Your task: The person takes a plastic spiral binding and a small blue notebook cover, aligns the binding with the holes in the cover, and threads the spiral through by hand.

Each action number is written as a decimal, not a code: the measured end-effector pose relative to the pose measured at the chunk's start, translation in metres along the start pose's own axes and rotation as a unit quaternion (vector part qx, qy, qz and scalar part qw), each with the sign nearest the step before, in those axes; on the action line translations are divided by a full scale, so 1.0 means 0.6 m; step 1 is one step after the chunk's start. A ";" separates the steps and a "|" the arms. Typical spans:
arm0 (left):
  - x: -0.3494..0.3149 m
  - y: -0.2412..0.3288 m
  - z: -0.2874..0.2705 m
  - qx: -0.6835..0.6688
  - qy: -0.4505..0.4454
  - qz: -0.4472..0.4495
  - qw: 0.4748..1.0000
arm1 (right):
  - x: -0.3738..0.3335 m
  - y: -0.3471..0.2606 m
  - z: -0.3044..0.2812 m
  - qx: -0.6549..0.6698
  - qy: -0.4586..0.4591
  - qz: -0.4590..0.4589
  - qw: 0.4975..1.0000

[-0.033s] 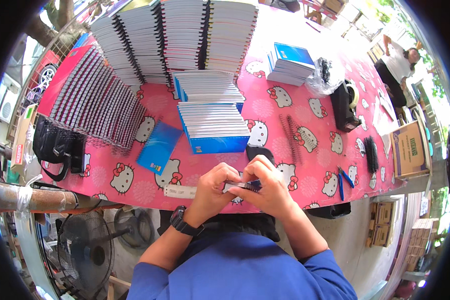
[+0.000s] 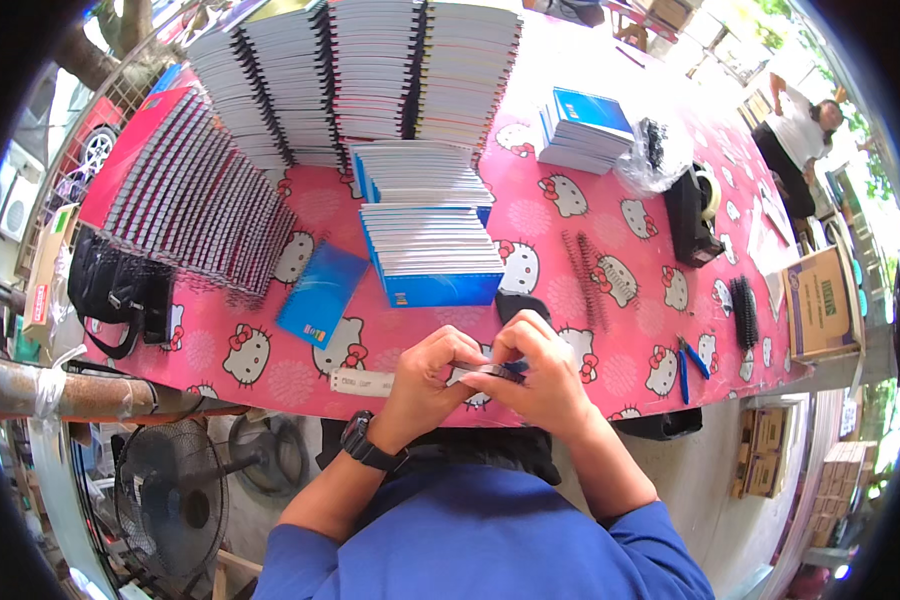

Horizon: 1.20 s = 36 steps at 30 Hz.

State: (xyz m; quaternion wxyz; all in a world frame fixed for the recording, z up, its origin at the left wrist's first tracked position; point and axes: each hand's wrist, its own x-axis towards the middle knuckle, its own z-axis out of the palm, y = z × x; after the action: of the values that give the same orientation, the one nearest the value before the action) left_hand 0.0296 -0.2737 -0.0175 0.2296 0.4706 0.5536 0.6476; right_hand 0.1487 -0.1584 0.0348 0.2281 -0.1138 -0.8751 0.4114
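Note:
At the near edge of the table my left hand (image 2: 437,375) and my right hand (image 2: 538,372) are closed on the two ends of a notebook (image 2: 480,369). It is held nearly edge-on, with a pale face and a dark edge, and my fingers hide most of it. Just left of my left hand lies a flat white strip (image 2: 362,382). A blue spiral notebook (image 2: 320,292) lies flat beyond that strip. Ahead of my hands stands a row of blue-covered notebooks (image 2: 432,250), page edges up. A dark rounded object (image 2: 522,307) sits behind my right fingers.
Tall stacks of spiral-bound books (image 2: 370,75) and red-covered ones (image 2: 190,195) fill the far left. On the right are loose coils (image 2: 584,270), a tape dispenser (image 2: 695,215), blue-handled pliers (image 2: 692,368) and a black coil bundle (image 2: 743,312). A person (image 2: 795,135) stands beyond.
The notebook between my hands has tilted slightly, so its face and edge show differently. My hands keep their grip and nearly the same place. The whole view has shifted a little.

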 end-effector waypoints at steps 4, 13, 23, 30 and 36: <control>-0.004 0.006 -0.011 -0.024 -0.002 -0.027 0.999 | 0.000 -0.012 0.000 0.008 -0.017 0.041 0.999; 0.019 0.057 -0.103 0.043 0.019 -0.166 0.985 | 0.007 -0.005 0.009 -0.013 -0.033 -0.037 0.999; 0.041 -0.066 -0.229 0.564 0.050 -0.034 0.824 | -0.035 0.096 -0.019 -0.089 0.110 0.030 0.990; -0.024 -0.091 -0.224 0.594 -0.006 -0.150 0.791 | -0.003 0.118 -0.001 -0.099 0.130 0.012 0.987; 0.003 -0.065 -0.211 0.615 0.009 -0.168 0.771 | 0.108 0.101 0.045 -0.310 0.088 -0.152 0.934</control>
State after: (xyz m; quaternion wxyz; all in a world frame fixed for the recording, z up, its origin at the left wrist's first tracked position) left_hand -0.0895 -0.3247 -0.0462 -0.0087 0.4052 0.9056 0.1248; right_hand 0.0799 -0.1130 -0.0075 0.3175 -0.0809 -0.9423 0.0681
